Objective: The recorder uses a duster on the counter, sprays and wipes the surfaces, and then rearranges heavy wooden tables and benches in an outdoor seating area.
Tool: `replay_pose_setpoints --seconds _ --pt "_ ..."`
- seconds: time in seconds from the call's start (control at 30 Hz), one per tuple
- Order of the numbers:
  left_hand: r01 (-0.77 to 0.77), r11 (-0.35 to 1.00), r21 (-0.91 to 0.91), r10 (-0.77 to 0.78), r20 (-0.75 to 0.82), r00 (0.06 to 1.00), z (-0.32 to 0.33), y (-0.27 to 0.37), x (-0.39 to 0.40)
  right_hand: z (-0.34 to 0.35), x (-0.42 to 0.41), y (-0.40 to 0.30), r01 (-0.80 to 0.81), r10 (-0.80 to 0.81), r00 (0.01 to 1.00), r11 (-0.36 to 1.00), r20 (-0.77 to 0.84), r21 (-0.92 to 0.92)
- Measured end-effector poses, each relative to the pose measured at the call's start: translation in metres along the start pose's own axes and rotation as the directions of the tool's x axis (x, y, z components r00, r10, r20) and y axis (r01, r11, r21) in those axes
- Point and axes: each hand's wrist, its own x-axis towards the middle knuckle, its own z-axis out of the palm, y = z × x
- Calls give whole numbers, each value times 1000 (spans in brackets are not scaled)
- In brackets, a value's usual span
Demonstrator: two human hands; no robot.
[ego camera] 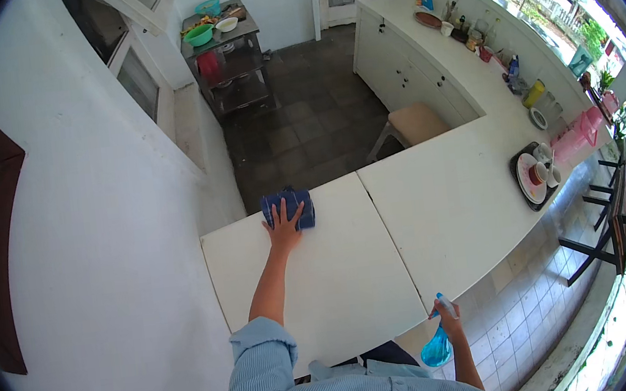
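My left hand (284,230) lies with spread fingers on a folded dark blue checked cloth (306,210), pressing it on the white countertop (349,272) at its far edge. Part of the cloth reaches that edge. My right hand (448,318) is wrapped around the neck of a spray bottle (436,348) with blue liquid, held beside the counter's near edge, low in the view. Its nozzle points up and away from me. A seam runs across the countertop between my two hands.
A black tray (537,207) with a plate and cups stands at the right, near a pink plastic jug (576,136). Bottles and jars line the counter's back. A stool (417,123) is beyond the counter; a white wall (112,245) borders the left.
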Motion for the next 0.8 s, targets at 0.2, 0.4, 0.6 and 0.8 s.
replay_pose_setpoints --seconds 0.2,0.4,0.6,0.8 --pt "-309 950 50 305 68 950 26 49 -68 1 -4 -27 81 -97 991 983 -90 -165" --pt "-571 799 -188 601 208 772 47 106 -225 30 52 -30 259 -255 954 966 157 -7" --pt "70 668 -741 296 351 888 45 89 -297 123 60 -77 766 -439 596 562 672 -312" --pt "646 -281 -710 -148 697 702 6 27 -395 176 15 -58 902 1 306 319 952 -290"
